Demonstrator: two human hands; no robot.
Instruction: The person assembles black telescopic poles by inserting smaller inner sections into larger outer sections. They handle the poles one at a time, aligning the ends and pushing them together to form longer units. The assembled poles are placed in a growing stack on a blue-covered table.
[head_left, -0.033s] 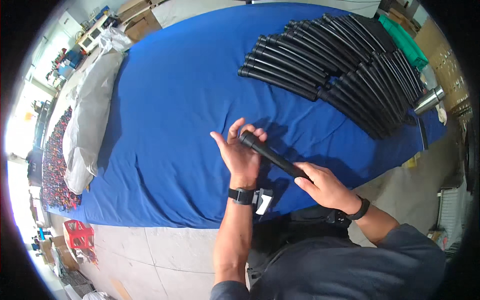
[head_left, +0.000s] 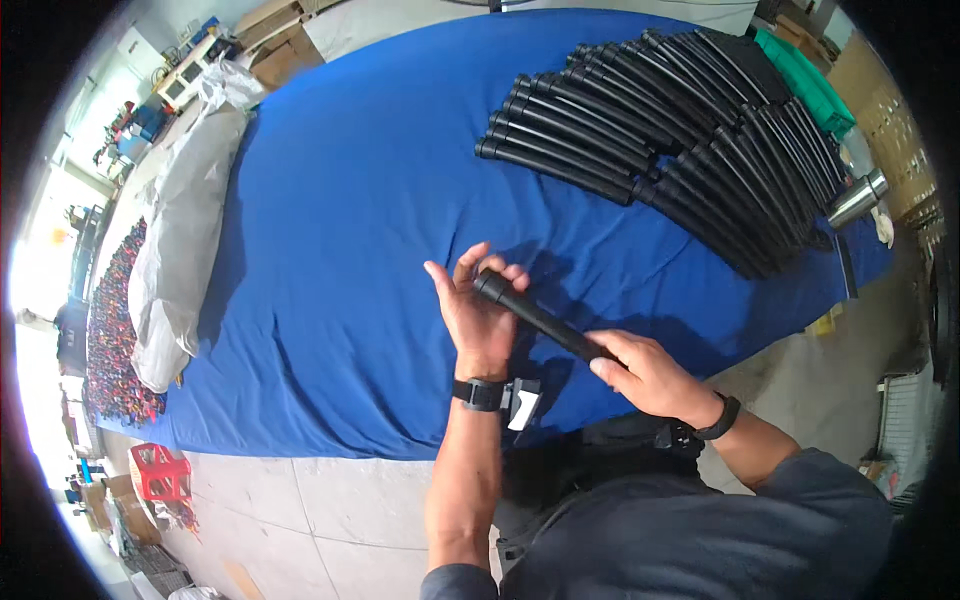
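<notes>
My right hand is closed round the lower end of a black tube with a wider, cap-like end. The tube slants up to the left, above the blue cloth. Its wide end lies over the palm side of my left hand. That hand is open, palm up, with the thumb apart and the fingers loosely curled; whether it touches the tube I cannot tell. Many similar black tubes lie side by side in overlapping rows at the far right.
A blue cloth with creases covers the table. A grey-white plastic sheet and a heap of small multicoloured pieces lie along its left side. Near the right edge are a green bin and a silver metal cylinder. A red stool stands on the floor.
The tube's wide end and my left hand have shifted very slightly to the left and down. My right hand keeps its hold.
</notes>
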